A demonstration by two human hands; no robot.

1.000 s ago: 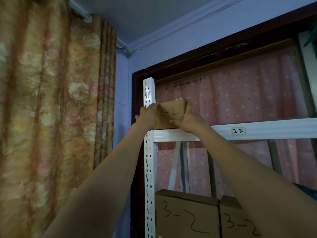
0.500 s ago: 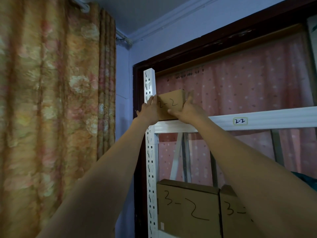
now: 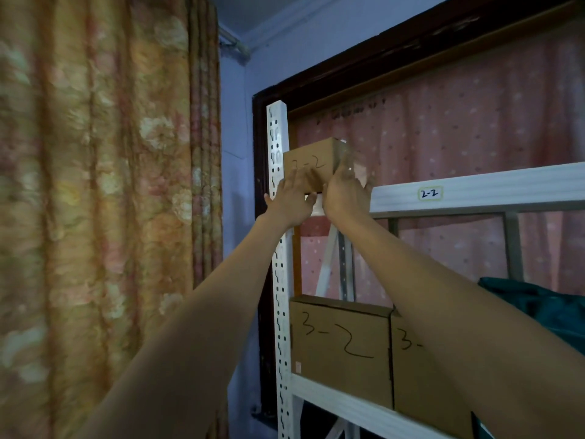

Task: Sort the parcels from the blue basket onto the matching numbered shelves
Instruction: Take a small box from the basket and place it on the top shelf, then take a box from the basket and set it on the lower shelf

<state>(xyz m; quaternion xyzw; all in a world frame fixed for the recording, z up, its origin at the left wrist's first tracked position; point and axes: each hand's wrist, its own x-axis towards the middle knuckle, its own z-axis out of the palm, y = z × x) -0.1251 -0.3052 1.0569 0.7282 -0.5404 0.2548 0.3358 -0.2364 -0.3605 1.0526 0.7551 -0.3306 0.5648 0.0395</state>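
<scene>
A small cardboard parcel [image 3: 311, 160] marked 2-2 sits on the left end of the top white shelf beam [image 3: 490, 193], which carries a 2-2 label [image 3: 429, 193]. My left hand [image 3: 292, 201] lies flat against the parcel's front face with its fingers spread. My right hand [image 3: 345, 198] is around the parcel's right front corner, thumb on the front and fingers up the side, blurred. The blue basket is out of view.
Two larger boxes marked 3-2 [image 3: 342, 346] [image 3: 411, 375] stand on the shelf below. The white perforated upright [image 3: 278, 280] is just left of my left hand. A flowered curtain [image 3: 95, 185] hangs at the left. Dark teal cloth [image 3: 544, 302] lies at the right.
The parcel has gone further back onto the shelf. My left hand has slid from the parcel's left side onto its front face, and my right hand has shifted lower at the right corner.
</scene>
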